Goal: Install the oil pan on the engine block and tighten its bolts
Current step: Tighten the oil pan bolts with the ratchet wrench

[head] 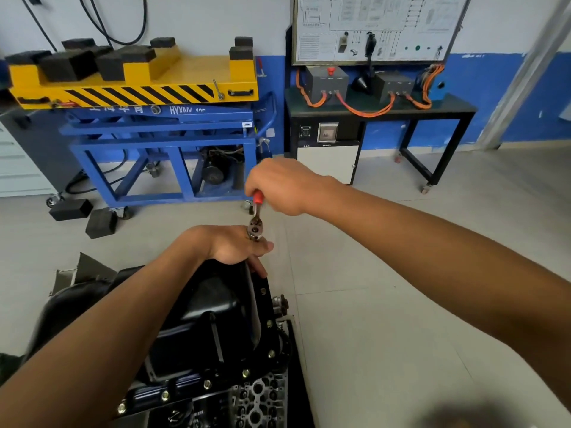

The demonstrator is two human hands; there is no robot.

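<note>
The black oil pan lies on the engine block at the bottom centre, with several brass-coloured bolts along its flange. A ratchet wrench with a red handle stands over the pan's far corner. My right hand grips the red handle from above. My left hand curls around the ratchet head and the socket below it, resting on the pan's far edge. The bolt under the socket is hidden by my left hand.
A blue lift trolley with a yellow top stands behind the engine. Two black rubber blocks lie on the tiled floor to its left. A black bench with orange cables and grey boxes stands at the back right.
</note>
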